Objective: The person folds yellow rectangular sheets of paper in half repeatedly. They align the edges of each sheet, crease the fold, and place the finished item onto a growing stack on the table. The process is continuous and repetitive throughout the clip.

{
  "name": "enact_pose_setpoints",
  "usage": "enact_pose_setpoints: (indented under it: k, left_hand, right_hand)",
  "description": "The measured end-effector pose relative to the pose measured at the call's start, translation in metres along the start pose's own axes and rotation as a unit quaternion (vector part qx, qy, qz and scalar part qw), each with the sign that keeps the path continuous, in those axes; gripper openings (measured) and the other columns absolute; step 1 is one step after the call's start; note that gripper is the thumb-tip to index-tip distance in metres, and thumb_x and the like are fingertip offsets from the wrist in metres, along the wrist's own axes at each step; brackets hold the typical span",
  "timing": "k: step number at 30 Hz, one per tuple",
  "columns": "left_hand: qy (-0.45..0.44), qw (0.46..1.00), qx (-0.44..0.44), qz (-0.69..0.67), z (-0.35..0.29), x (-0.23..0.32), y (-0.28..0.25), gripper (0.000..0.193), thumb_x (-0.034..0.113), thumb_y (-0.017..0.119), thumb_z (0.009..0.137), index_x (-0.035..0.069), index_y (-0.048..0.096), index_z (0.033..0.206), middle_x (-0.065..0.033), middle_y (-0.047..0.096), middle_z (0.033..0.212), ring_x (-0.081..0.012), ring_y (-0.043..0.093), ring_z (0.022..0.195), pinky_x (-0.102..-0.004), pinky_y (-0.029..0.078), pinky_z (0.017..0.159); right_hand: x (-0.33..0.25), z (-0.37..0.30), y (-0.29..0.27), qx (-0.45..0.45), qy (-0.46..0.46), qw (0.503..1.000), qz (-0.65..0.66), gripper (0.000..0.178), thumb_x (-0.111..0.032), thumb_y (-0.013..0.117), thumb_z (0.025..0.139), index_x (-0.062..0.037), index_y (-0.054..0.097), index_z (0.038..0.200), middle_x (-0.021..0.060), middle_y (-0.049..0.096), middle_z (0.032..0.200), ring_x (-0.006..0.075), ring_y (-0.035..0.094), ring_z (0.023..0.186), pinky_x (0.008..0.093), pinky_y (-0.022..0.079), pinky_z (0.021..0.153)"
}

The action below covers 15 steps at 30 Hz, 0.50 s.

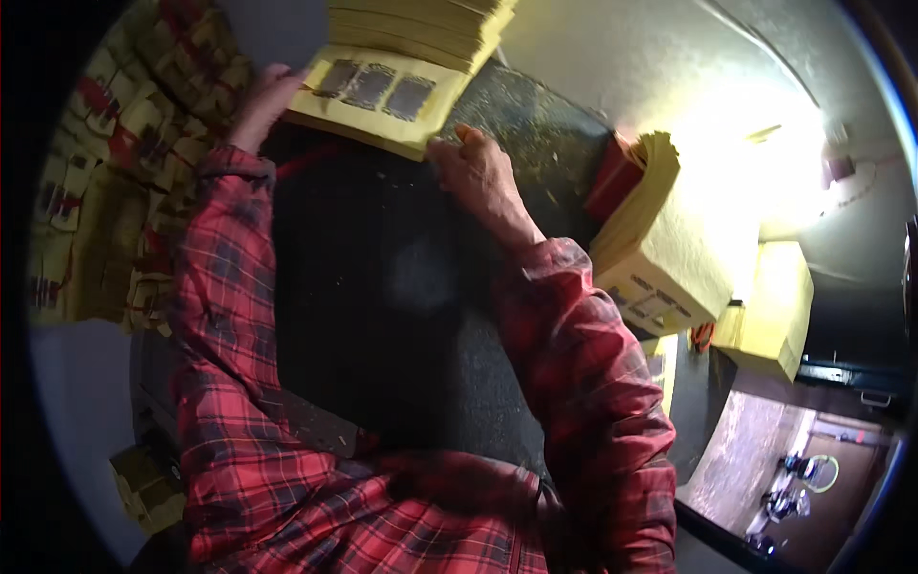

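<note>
A thick stack of yellow paper sheets [378, 129] lies at the far side of the dark tabletop, its top sheet printed with several dark ornate panels. My left hand [263, 103] is at the stack's left edge, its fingertips closed over the side near the corner. At the near right corner, my right hand [481, 177] is curled, with thumb and fingers pressed together against the paper's edge. Just behind the printed sheet, more yellow sheets [411, 31] rise in a fanned, layered pile. Parts of both hands' fingers are hidden or blurred.
Bundles of yellow paper tied with red strips [124, 143] are piled at the left. On the right stand a large yellow paper block [660, 253], a red object [612, 177] and another yellow block [775, 306]. A bright lamp [765, 153] glares beside the wall.
</note>
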<state>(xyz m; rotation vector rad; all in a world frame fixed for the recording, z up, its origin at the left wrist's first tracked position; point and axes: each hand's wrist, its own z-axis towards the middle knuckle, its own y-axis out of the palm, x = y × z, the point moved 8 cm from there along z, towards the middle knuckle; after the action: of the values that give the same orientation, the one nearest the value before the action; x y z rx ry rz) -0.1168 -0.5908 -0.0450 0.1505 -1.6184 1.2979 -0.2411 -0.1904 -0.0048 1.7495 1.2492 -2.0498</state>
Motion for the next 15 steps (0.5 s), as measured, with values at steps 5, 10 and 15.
enact_pose_setpoints:
  k: [5,10,15]
  left_hand:
    - [0.156,0.972,0.146,-0.097,-0.095,0.089,-0.067,0.043,0.028,0.072,0.106,-0.001,0.063,0.138,-0.0124,0.073,0.133,-0.0210,0.067,0.124,-0.0346,0.052,0.106]
    - [0.176,0.965,-0.007,-0.193,-0.246,0.136,-0.035,0.020,0.018,0.072,0.106,0.003,0.069,0.118,0.0006,0.071,0.105,-0.0056,0.058,0.088,-0.0232,0.050,0.080]
    - [0.164,0.938,-0.252,-0.175,-0.387,0.220,0.074,0.001,0.005,0.074,0.099,0.005,0.073,0.099,0.0022,0.070,0.082,-0.0055,0.062,0.074,-0.0257,0.052,0.065]
  right_hand:
    - [-0.031,-0.199,-0.098,-0.003,-0.204,0.966,-0.160,0.046,-0.006,0.074,0.095,0.0009,0.064,0.140,0.0211,0.075,0.099,0.0392,0.075,0.083,0.0449,0.060,0.073]
    - [0.045,-0.343,-0.222,0.170,-0.055,0.921,-0.345,0.045,0.000,0.073,0.094,-0.0010,0.068,0.138,0.0188,0.075,0.103,0.0341,0.072,0.091,0.0429,0.058,0.084]
    - [0.177,-0.428,-0.290,0.191,0.154,0.816,-0.523,0.053,-0.021,0.077,0.095,0.0017,0.064,0.141,0.0220,0.064,0.134,0.0400,0.059,0.123,0.0492,0.047,0.108]
